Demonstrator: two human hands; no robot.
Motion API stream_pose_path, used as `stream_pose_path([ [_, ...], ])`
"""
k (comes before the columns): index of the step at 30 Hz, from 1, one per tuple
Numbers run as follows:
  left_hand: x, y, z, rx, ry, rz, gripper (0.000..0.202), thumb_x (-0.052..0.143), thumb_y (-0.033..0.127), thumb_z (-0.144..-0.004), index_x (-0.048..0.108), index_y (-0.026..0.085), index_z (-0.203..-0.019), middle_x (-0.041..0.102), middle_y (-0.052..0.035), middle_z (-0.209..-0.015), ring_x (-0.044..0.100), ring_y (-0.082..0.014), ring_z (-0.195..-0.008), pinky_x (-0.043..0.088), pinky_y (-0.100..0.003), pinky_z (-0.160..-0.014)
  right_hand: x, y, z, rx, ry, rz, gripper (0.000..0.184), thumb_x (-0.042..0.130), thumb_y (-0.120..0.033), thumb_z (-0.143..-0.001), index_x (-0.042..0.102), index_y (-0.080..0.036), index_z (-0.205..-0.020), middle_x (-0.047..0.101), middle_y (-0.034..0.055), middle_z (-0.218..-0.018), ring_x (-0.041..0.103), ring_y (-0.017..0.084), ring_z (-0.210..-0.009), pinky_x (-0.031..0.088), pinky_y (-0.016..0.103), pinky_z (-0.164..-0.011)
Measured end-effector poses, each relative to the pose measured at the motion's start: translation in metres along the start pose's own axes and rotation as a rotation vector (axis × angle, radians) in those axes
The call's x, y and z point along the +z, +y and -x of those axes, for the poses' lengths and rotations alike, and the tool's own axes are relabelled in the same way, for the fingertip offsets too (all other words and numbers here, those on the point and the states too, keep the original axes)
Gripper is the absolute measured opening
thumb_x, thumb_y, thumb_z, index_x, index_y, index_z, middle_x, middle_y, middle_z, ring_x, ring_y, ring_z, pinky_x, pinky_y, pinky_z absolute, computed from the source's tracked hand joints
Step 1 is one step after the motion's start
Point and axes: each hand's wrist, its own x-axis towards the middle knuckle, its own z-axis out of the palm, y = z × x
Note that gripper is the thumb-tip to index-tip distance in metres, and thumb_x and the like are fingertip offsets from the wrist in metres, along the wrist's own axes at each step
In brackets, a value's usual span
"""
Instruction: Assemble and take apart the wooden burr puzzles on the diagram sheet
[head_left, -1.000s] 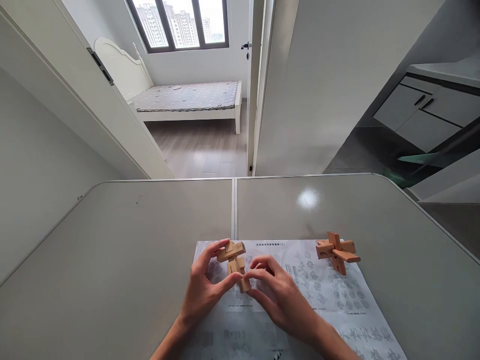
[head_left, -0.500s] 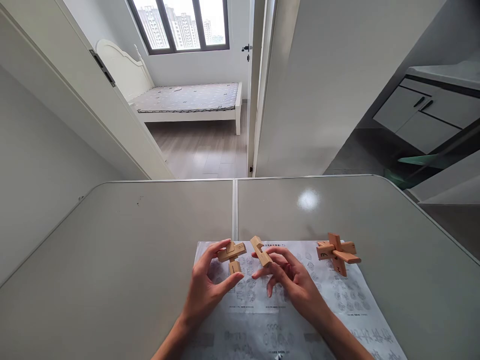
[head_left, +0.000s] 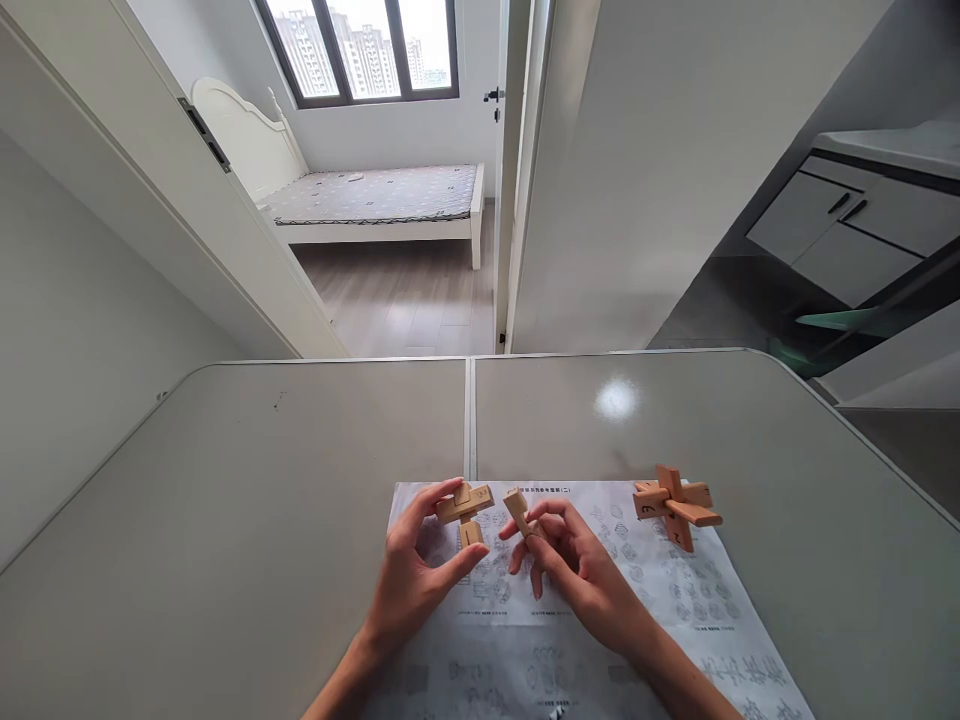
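Observation:
My left hand [head_left: 416, 555] is closed on a partly joined wooden burr puzzle [head_left: 466, 505], gripped between thumb and fingers; its light pieces cross and carry printed numbers. A single notched wooden puzzle piece [head_left: 517, 508] sits between the thumb and fingers of my right hand [head_left: 581, 565], tilted, its lower end partly covered by the fingers. A small gap separates this piece from the joined ones. Beneath both hands lies a printed instruction sheet [head_left: 525, 640] with rows of small diagrams.
A reddish assembled wooden burr puzzle [head_left: 675, 505] with numbered pieces stands on the sheet's right upper edge. The grey table [head_left: 225, 520] has a seam down its middle. Beyond it are a doorway, a bed [head_left: 382, 195] and a white cabinet [head_left: 847, 215].
My right hand has turned the loose piece, so its notch no longer faces the same way and it sits slightly lower. My left hand and the joined pieces have barely moved.

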Motion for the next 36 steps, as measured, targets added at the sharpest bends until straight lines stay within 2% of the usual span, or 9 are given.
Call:
stream_pose_path([
  [3,0.0,0.0,0.0,0.001,-0.007,-0.002,0.056,0.085,0.042,-0.083,0.065,0.031,-0.134,0.073,-0.0077,-0.129,0.072,-0.0297,-0.118,0.055,-0.044,-0.104,-0.002,0.0,0.0,-0.013,-0.001,-0.003,0.03,0.054,-0.047,-0.109,0.046,-0.028,-0.13,0.072,0.0124,-0.125,0.07,0.019,-0.087,0.059,0.04,-0.083],
  [5,0.001,-0.001,0.0,0.004,-0.018,0.012,0.055,0.084,0.041,-0.083,0.065,0.031,-0.134,0.072,-0.0078,-0.129,0.072,-0.0294,-0.118,0.056,-0.043,-0.102,-0.005,0.001,0.0,-0.008,-0.02,-0.024,0.031,0.057,-0.046,-0.108,0.049,-0.027,-0.131,0.074,0.0122,-0.124,0.072,0.02,-0.088,0.059,0.044,-0.09],
  [9,0.0,-0.001,0.0,0.063,-0.061,0.003,0.055,0.084,0.036,-0.083,0.065,0.031,-0.134,0.072,-0.0081,-0.13,0.071,-0.0293,-0.119,0.057,-0.042,-0.101,-0.005,0.003,0.0,-0.002,-0.092,-0.058,0.03,0.064,-0.045,-0.104,0.065,-0.022,-0.123,0.078,0.0102,-0.105,0.076,0.024,-0.092,0.063,0.043,-0.082],
  [13,-0.001,-0.002,0.0,0.178,-0.127,-0.036,0.06,0.088,0.036,-0.078,0.065,0.031,-0.134,0.073,-0.0084,-0.129,0.069,-0.0307,-0.119,0.057,-0.044,-0.102,-0.003,0.006,0.001,0.001,-0.084,-0.019,0.032,0.064,-0.044,-0.104,0.066,-0.022,-0.127,0.078,0.0056,-0.089,0.075,0.023,-0.085,0.062,0.043,-0.085],
  [15,-0.001,-0.003,0.0,0.216,-0.132,-0.04,0.062,0.089,0.039,-0.077,0.064,0.031,-0.134,0.073,-0.0084,-0.129,0.07,-0.0303,-0.117,0.057,-0.044,-0.101,-0.003,0.005,0.001,0.008,-0.091,-0.003,0.033,0.062,-0.045,-0.105,0.064,-0.023,-0.13,0.077,0.0061,-0.093,0.074,0.022,-0.086,0.061,0.043,-0.087],
  [17,0.0,-0.004,0.001,0.242,-0.126,-0.053,0.064,0.09,0.04,-0.077,0.064,0.031,-0.134,0.074,-0.0083,-0.128,0.07,-0.0299,-0.116,0.057,-0.043,-0.101,-0.004,0.004,0.0,-0.01,-0.105,0.019,0.034,0.061,-0.045,-0.106,0.065,-0.023,-0.131,0.074,0.0095,-0.11,0.073,0.02,-0.086,0.061,0.041,-0.083],
  [21,0.003,-0.002,0.002,0.272,-0.119,-0.094,0.066,0.092,0.039,-0.076,0.064,0.03,-0.135,0.074,-0.0096,-0.127,0.071,-0.0306,-0.116,0.058,-0.045,-0.101,-0.005,-0.002,-0.001,-0.042,-0.1,0.081,0.036,0.059,-0.046,-0.106,0.07,-0.025,-0.133,0.057,0.0136,-0.14,0.067,0.015,-0.08,0.061,0.038,-0.078],
  [28,0.007,0.003,0.003,0.361,-0.097,-0.11,0.07,0.093,0.035,-0.076,0.06,0.034,-0.138,0.073,-0.0064,-0.129,0.071,-0.0264,-0.117,0.059,-0.038,-0.1,-0.007,-0.008,0.0,-0.124,-0.19,0.064,0.048,0.062,-0.051,-0.102,0.062,-0.031,-0.145,0.055,0.0101,-0.131,0.062,0.021,-0.1,0.057,0.035,-0.086],
  [36,0.009,0.001,0.006,0.418,-0.091,-0.231,0.067,0.089,0.037,-0.081,0.059,0.032,-0.141,0.073,-0.0101,-0.129,0.07,-0.0301,-0.119,0.059,-0.044,-0.1,-0.003,-0.001,0.003,-0.108,-0.111,0.221,0.051,0.068,-0.044,-0.098,0.06,-0.028,-0.146,0.058,0.0114,-0.131,0.063,0.023,-0.1,0.058,0.037,-0.091],
])
